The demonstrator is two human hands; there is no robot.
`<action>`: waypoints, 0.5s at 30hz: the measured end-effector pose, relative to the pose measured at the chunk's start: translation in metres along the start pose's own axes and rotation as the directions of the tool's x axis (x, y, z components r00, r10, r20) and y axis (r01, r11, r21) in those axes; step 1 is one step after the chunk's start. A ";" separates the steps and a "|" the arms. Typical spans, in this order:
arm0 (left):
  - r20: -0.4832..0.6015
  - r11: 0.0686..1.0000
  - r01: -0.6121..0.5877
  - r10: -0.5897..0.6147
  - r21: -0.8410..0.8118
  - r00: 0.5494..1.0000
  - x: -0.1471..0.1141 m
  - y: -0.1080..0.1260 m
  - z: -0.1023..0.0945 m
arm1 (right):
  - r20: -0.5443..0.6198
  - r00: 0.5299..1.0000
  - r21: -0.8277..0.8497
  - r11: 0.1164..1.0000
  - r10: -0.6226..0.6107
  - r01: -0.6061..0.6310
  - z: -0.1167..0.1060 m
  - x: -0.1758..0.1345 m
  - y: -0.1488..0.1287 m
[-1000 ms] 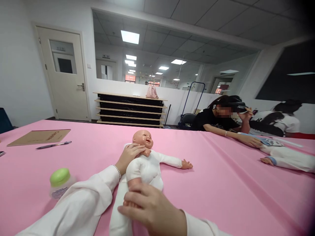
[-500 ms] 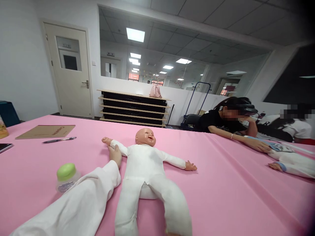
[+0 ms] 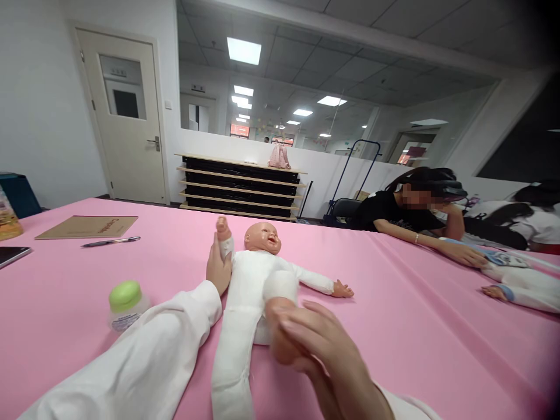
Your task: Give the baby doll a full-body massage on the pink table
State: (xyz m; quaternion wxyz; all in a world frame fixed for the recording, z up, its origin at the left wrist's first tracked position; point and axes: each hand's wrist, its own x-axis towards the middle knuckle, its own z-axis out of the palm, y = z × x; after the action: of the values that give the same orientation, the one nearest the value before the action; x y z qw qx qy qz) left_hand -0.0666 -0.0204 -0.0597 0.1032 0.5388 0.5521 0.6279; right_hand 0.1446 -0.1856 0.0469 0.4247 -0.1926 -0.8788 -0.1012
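Observation:
A baby doll [image 3: 249, 280] with a white cloth body lies on its back on the pink tablecloth [image 3: 394, 350], head away from me. My left hand [image 3: 219, 269] is closed around its arm on the left side and holds it raised beside the head. Low at the right, my right hand [image 3: 324, 341] grips the doll's foot; this hand is blurred by motion. The leg is bent up toward the belly. The doll's other leg and its other arm lie stretched out on the cloth. Left of my left sleeve stands a jar with a green lid [image 3: 126, 306].
At the left lie a brown notebook [image 3: 87, 227], a pen [image 3: 111, 241], a phone [image 3: 13, 255] and a partly cut-off bottle [image 3: 7, 219]. A person in black [image 3: 394, 213] leans on the table at the right, a hand on another doll [image 3: 520, 286]. More people sit behind.
My right hand has come into view and bent the doll's leg up by the foot. My left hand has lifted the doll's arm from outstretched to upright. The view has shifted slightly.

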 end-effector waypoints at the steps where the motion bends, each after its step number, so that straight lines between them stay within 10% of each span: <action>1: 0.045 0.997 -0.080 0.079 0.020 0.996 -0.002 0.002 0.000 | 0.049 0.997 0.049 0.997 -0.055 0.053 0.009 0.011 0.000; 9: 0.456 0.805 -0.572 0.453 0.161 0.766 -0.011 0.002 0.004 | 0.395 0.883 -0.001 0.961 -0.255 0.278 0.089 0.011 -0.007; 15: 0.174 0.987 -0.138 0.122 0.083 0.977 -0.005 -0.002 0.004 | -0.001 0.999 0.129 0.991 0.041 -0.040 0.030 -0.014 -0.005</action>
State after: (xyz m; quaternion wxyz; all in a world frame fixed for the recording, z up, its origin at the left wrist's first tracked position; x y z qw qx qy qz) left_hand -0.0620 -0.0205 -0.0644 0.0826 0.6292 0.5341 0.5587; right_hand 0.1289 -0.1837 0.0169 0.4398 -0.1823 -0.8787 -0.0361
